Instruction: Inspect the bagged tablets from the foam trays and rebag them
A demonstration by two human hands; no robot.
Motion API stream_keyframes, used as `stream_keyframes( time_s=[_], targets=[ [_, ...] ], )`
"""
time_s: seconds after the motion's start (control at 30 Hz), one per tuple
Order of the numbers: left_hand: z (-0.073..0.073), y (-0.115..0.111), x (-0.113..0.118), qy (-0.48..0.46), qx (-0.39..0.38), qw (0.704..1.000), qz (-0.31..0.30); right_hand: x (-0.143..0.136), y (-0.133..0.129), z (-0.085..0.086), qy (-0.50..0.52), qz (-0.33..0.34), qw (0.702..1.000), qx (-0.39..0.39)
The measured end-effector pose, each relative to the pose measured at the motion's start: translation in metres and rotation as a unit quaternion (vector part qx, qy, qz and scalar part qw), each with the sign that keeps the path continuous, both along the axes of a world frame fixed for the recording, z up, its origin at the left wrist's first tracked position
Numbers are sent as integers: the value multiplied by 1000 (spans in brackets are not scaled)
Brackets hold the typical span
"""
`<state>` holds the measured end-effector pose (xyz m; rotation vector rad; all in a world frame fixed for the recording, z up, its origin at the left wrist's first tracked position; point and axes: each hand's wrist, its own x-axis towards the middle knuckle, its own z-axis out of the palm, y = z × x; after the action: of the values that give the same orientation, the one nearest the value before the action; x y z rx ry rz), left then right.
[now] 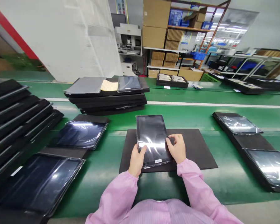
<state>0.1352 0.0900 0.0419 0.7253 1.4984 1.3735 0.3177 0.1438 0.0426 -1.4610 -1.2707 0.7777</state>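
A dark, glossy screen panel (151, 133) in clear film, with a small white label at its near end, is held over a black foam mat (193, 149). My left hand (137, 158) grips its left edge near the bottom, thumb on the glass. At the right edge, my right hand (177, 147) pinches the panel or its film between thumb and fingers; which of the two I cannot tell. The panel stands tall in view, slightly turned, and covers the left half of the mat. Both sleeves are pink.
To the left, more wrapped panels (81, 133) lie on black foam beside a tall stack of foam trays (11, 121). Another foam stack (107, 99) bears a yellow paper (109, 85). At right, panels (240, 124) rest on a foam strip. A green bench (177, 115) carries everything.
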Motion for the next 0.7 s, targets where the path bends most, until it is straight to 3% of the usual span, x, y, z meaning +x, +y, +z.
stream_keyframes(
  time_s=[0.07, 0.17, 0.4, 0.43, 0.5, 0.6, 0.7],
  targets=[
    [2, 6, 4, 32, 48, 998, -4, 3, 11, 4, 5, -5, 1000, 17],
    [0, 15, 7, 75, 111, 990, -31, 5, 26, 8, 27, 41, 999, 17],
    [-1, 21, -13, 166, 148, 953, -204, 10, 10, 8, 49, 94, 994, 35],
    [0, 18, -13, 180, 159, 952, -192, 12, 6, 10, 52, 101, 993, 41],
    [3, 9, -7, 171, 176, 963, -110, 16, 1, 15, 60, 107, 991, 56],
    [9, -4, 19, 97, 190, 976, 45, 19, -4, 26, 69, 103, 989, 80],
    [20, 3, 46, 46, 213, 967, 129, 16, -17, 33, 64, 105, 987, 100]
  ],
)
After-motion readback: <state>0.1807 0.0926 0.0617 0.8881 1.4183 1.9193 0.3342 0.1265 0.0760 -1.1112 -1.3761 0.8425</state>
